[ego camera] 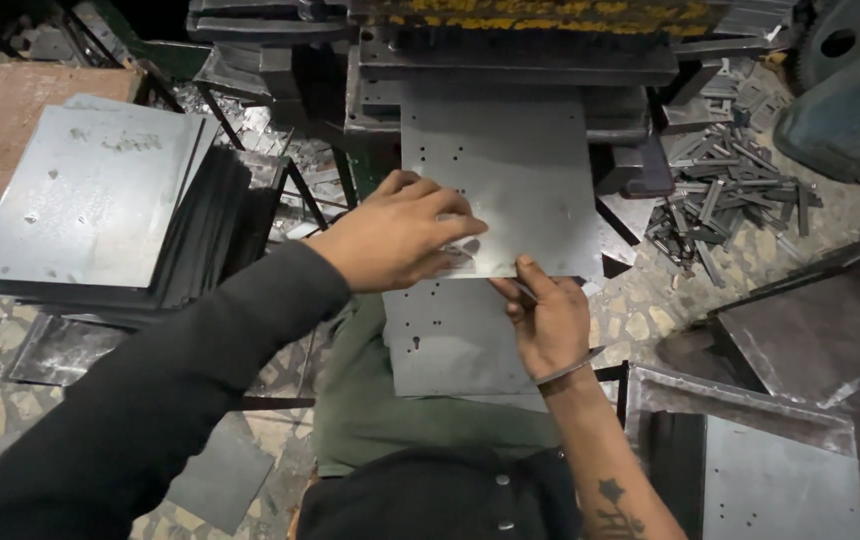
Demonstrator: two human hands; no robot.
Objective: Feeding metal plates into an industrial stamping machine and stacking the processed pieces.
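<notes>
A grey metal sheet (510, 180) with small punched holes lies flat on the bed of a press machine (510, 50), its near edge toward me. My left hand (400, 235) rests palm down on the sheet's near left corner, fingers spread over it. My right hand (548, 318) pinches the sheet's near edge from below, thumb on top. Under that edge a second punched sheet (450, 340) lies on my lap.
A tall stack of blank sheets (90, 200) stands at the left. Metal offcuts (730, 190) litter the floor at the right. More sheets (770, 470) sit in a tray at lower right, and a loose sheet (220, 480) lies on the floor.
</notes>
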